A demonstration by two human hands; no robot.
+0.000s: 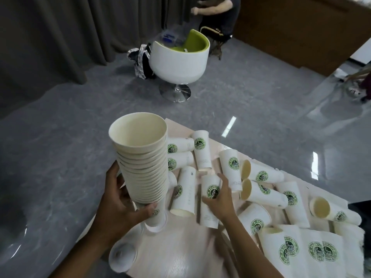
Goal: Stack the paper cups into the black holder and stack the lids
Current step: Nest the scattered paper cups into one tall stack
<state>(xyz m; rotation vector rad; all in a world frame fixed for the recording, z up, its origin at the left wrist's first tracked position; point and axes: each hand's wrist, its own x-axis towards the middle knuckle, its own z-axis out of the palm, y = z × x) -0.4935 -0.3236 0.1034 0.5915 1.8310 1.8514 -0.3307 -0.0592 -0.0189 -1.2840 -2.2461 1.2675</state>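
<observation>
Left hand (pixel 128 199) gripping a tall stack (pixel 144 167) of nested cups near its lower end, fingers curled round it, thumb across the front, holding it upright above the table's (pixel 176 257) left edge, mouth of the top cup facing up. Right hand (pixel 217 199) reaching over a lying cup (pixel 209 205) with green logo, fingers curling round its upper part, palm down. Lying scattered across the table to the right, many loose cups (pixel 261 193), some on their sides with mouths showing, some flat. Sitting near the table's left corner, a white lid (pixel 122 257); another lid (pixel 155 226) just under the stack's base. Standing beyond on the grey floor (pixel 60 157), a white chair (pixel 178 57) with green seat
</observation>
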